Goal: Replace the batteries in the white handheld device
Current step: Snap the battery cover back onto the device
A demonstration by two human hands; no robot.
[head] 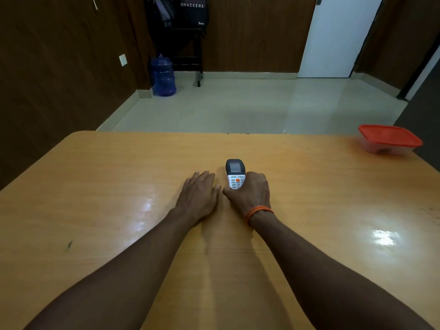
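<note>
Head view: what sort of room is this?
Probably an office or meeting room: dark wood-panelled walls, a large wooden table where the right hand grips a white handheld device, and a blue water jug on the tiled floor.

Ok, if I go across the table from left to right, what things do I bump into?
First the left hand → white handheld device, its near end gripped by the right hand → red-lidded container near the table's far right edge.
</note>
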